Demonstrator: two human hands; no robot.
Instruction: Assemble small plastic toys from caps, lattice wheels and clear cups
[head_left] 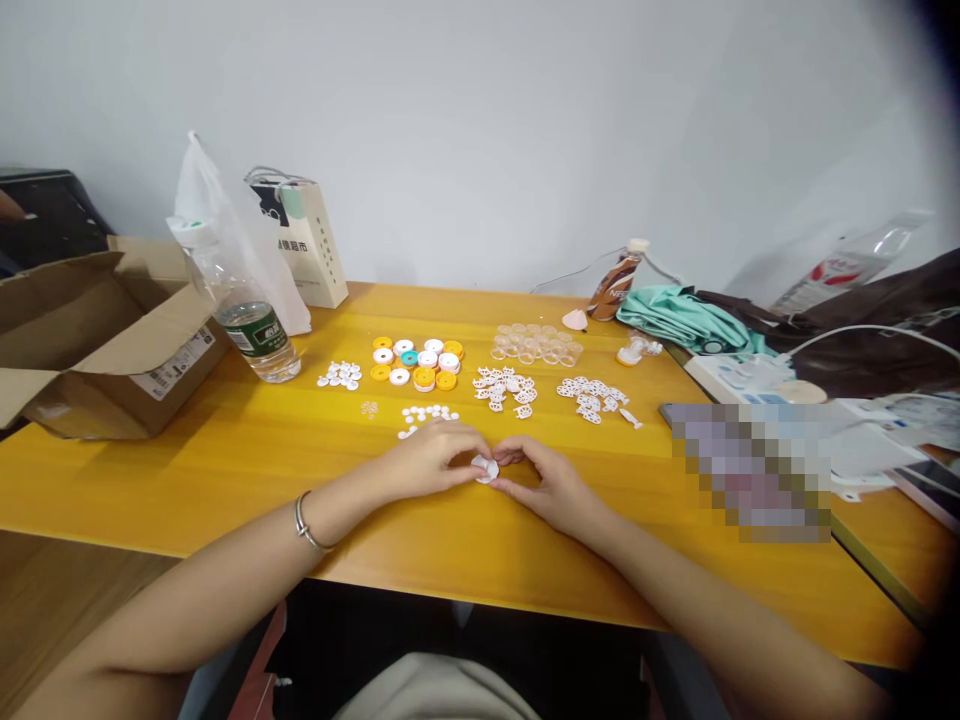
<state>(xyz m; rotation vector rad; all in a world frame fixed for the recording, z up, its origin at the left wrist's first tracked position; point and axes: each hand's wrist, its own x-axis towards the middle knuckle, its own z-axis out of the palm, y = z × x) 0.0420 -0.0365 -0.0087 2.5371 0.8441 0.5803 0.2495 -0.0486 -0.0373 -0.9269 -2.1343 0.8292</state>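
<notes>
At the far left, an open cardboard box [169,395] with spread flaps stands on the desk [247,490]. Just right of it is a partly filled water bottle [255,330] with a green label, and behind that a white plastic bag [259,250] and a printed paper bag [322,250]. Next comes a cluster of small white parts [340,375], then a few tiny rings [368,409] and a group of round cases [428,359] in yellow, white and teal, some stacked. Nearer, white discs [429,413] lie just beyond the left hand [431,460], whose wrist wears a silver bracelet [301,520].

The left hand pinches a small white round piece [486,468] between thumb and fingers, near the middle of the desk. The right hand [551,485] grips the same piece from the other side with its fingertips.

Beyond the hands lie white cut-out parts [508,384] and, behind them, rows of clear cups [536,345]. Farther right are a pale pink cone [575,319], a second spread of white pieces [592,388], a brown drink bottle [615,285] and green folded fabric [679,320]. A power strip [739,380] and a blurred-out flat object [739,470] sit near the right side.
</notes>
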